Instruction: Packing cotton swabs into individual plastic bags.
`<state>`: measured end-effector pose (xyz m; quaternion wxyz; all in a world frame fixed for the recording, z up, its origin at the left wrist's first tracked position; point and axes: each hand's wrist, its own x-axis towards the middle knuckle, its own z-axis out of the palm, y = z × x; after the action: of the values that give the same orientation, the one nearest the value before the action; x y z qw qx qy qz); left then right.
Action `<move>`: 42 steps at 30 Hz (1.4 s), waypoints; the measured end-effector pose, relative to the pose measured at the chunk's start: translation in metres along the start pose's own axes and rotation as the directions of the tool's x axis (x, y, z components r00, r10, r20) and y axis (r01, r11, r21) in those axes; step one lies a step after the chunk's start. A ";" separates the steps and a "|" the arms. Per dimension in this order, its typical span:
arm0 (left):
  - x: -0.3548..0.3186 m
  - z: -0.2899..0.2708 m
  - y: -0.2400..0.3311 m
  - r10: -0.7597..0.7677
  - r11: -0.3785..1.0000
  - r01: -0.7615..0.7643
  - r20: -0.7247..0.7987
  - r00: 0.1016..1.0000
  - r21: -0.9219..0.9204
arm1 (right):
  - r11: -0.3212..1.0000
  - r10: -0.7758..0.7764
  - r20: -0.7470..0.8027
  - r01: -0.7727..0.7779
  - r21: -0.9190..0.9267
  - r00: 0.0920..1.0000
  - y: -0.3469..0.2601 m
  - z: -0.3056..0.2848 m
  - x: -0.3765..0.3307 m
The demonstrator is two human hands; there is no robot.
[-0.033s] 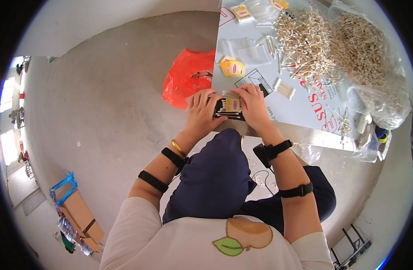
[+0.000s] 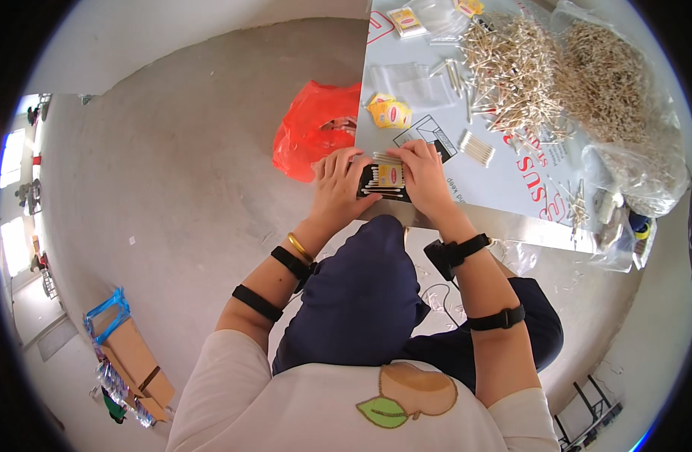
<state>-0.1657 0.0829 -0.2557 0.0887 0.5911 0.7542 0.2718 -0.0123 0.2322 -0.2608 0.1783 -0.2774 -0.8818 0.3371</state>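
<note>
At the table's near left corner, a row of white-tipped cotton swabs [image 2: 375, 190] lies over a black patch. A small yellow card [image 2: 390, 175] with a red oval rests on the swabs. My left hand [image 2: 337, 184] closes on their left ends, its thumb along the near side and its fingers bent on the far side. From the right, my right hand [image 2: 427, 177] pinches the swabs and the card's edge between thumb and fingers. The fingers partly hide the swabs. To the right of my right hand lies a neat row of swabs [image 2: 477, 148].
A large heap of loose swabs [image 2: 515, 71] covers the far table [image 2: 466, 184], beside a transparent bag full of swabs [image 2: 610, 83]. Yellow cards [image 2: 389, 112] and transparent pouches [image 2: 415, 84] lie at the left. A red plastic bag [image 2: 312, 124] sits beyond the left edge.
</note>
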 end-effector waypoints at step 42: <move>0.014 0.016 -0.011 0.181 0.984 -0.180 0.080 0.980 -0.018 | 0.836 0.111 -0.092 -0.043 0.547 0.990 -0.013 0.025 -0.031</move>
<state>-0.1720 0.0993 -0.2717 0.0976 0.6671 0.6918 0.2586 -0.0056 0.1925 -0.2734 0.2884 -0.2704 -0.7259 0.5628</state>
